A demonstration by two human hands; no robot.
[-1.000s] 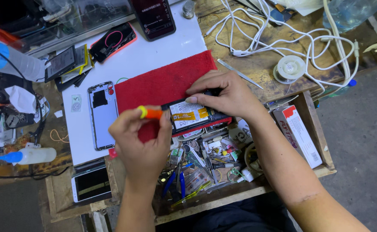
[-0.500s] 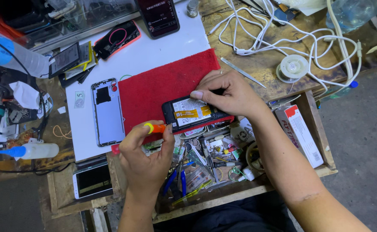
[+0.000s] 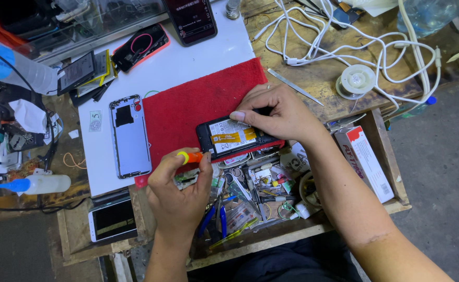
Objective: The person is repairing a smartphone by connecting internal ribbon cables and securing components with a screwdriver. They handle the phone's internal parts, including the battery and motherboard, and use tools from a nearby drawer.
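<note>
An opened black phone (image 3: 234,139) with its battery and an orange ribbon cable showing lies on a red mat (image 3: 187,109) near the bench's front edge. My right hand (image 3: 276,112) presses down on the phone's far right end, fingers over its top edge. My left hand (image 3: 179,188) grips a small screwdriver with an orange and yellow handle (image 3: 189,156), held just left of the phone's near corner. The screwdriver's tip is hidden by my fingers. A detached silver back cover (image 3: 130,136) rests on the white board left of the mat.
An open drawer (image 3: 260,198) full of small tools and parts sits below the phone. White cables (image 3: 344,36), a solder spool (image 3: 357,81), tweezers (image 3: 294,87), a red-and-white box (image 3: 365,162), other phones (image 3: 190,20) and a squeeze bottle (image 3: 33,184) surround the mat.
My left hand with the screwdriver has dropped from over the phone to its near left corner. The phone is now uncovered, and my right hand still holds its right end.
</note>
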